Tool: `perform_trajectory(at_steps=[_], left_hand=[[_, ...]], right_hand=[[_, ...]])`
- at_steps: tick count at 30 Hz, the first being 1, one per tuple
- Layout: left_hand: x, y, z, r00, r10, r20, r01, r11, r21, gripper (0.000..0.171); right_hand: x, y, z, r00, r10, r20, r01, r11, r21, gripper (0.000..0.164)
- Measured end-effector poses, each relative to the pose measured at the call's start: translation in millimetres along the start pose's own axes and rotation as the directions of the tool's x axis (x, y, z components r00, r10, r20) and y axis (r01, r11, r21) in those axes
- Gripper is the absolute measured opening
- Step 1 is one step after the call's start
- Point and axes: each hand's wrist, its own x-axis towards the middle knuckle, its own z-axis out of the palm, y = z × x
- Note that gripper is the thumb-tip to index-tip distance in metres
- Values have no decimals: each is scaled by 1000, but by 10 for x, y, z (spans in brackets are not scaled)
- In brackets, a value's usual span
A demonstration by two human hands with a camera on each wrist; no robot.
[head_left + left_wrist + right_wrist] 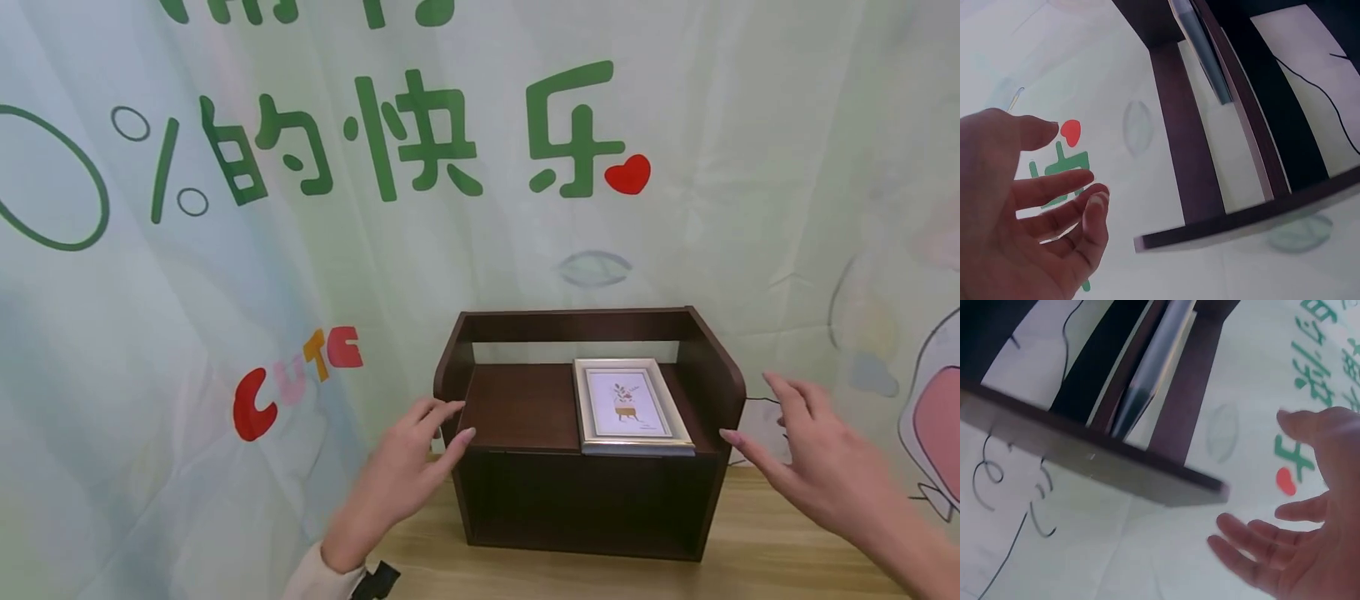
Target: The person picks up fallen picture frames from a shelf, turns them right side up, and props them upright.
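A dark brown wooden desk shelf (pixel 517 408) stands at the middle of the head view. On the right of its upper board lies a picture frame (pixel 630 408), face up, with a silvery-gold border and a potted plant print. My left hand (pixel 408 458) is beside the shelf's left end, fingers spread and curved toward it. At the right end, my right hand (pixel 817 450) is held the same way, thumb pointing at the side panel. Both wrist views show bare space between the fingers of the left hand (pixel 1054 200) and right hand (pixel 1297 531).
The shelf rests on a light wood tabletop (pixel 795 533). Close behind it hangs a pale green curtain (pixel 480 242) printed with green characters and a red heart. Below the upper board, the shelf has an open lower compartment (pixel 585 508).
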Motion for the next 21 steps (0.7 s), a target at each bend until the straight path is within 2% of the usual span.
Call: perform_trajectory(at_steps=[4, 7, 12, 17, 21], left_hand=[[80, 92, 62, 1000, 24, 14, -23, 999, -42, 32], [156, 144, 125, 999, 13, 50, -9, 998, -69, 28], [304, 185, 270, 986, -22, 163, 37, 995, -88, 32], [478, 184, 430, 951, -43, 306, 56, 998, -37, 49], [646, 184, 581, 922, -50, 385, 67, 997, -32, 58]], right_hand=[[25, -160, 19, 988, -99, -119, 98, 995, -14, 69], [43, -248, 44, 984, -136, -119, 137, 990, 5, 64], [88, -340, 110, 992, -124, 15, 123, 991, 51, 65], [172, -412, 233, 984, -95, 149, 81, 992, 96, 66], [221, -479, 382, 969, -81, 235, 54, 991, 121, 69]])
